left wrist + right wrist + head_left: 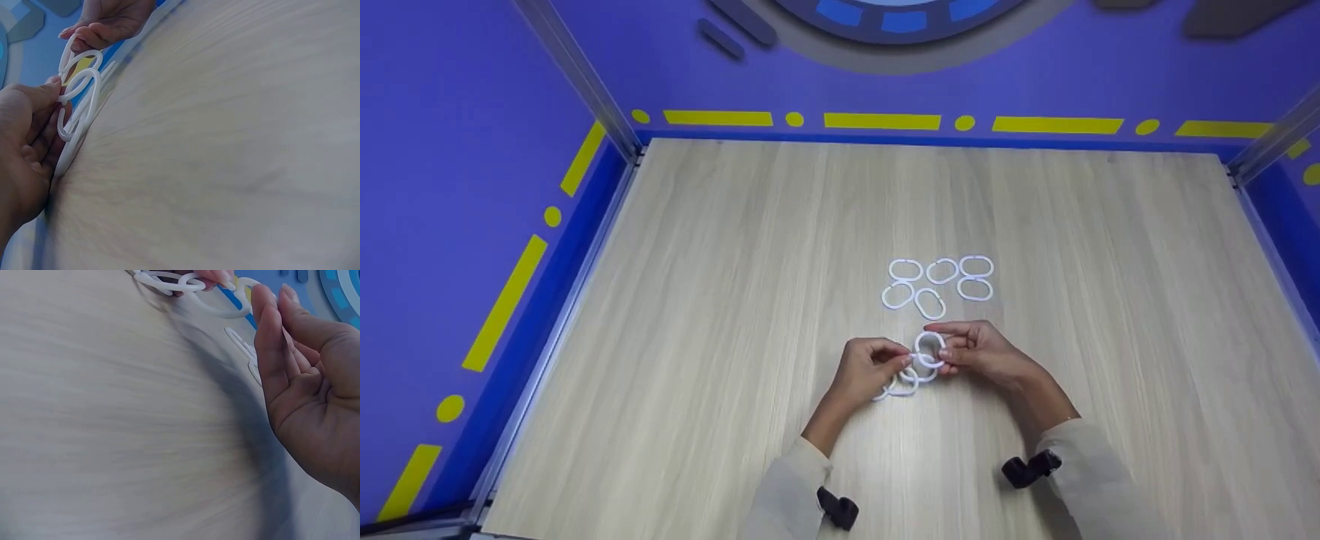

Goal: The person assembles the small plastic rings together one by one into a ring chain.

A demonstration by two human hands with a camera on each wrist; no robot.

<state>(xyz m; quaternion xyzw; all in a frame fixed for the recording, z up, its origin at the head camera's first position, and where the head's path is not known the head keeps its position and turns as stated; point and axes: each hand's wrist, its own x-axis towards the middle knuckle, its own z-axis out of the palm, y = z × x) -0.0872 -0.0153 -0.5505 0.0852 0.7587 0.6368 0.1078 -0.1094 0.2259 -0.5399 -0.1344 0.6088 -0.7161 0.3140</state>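
Near the middle of the table, my left hand (861, 373) pinches a chain of white plastic oval links (94, 93) between thumb and fingers. Part of the chain hangs below that hand, close over the wood. My right hand (988, 354) pinches the link at the chain's far end (918, 347), which stands raised and threads through the neighbouring one. In the right wrist view, thumb and index finger of the right hand (315, 382) come together at that link, and their tips hide part of it.
Several loose white oval links (976, 257) lie in a cluster on the wood-grain table (750, 240), just beyond the hands. Blue panels (457, 187) with yellow markings wall in the left, back and right sides. Each sleeve carries a black device (837, 508) at the wrist.
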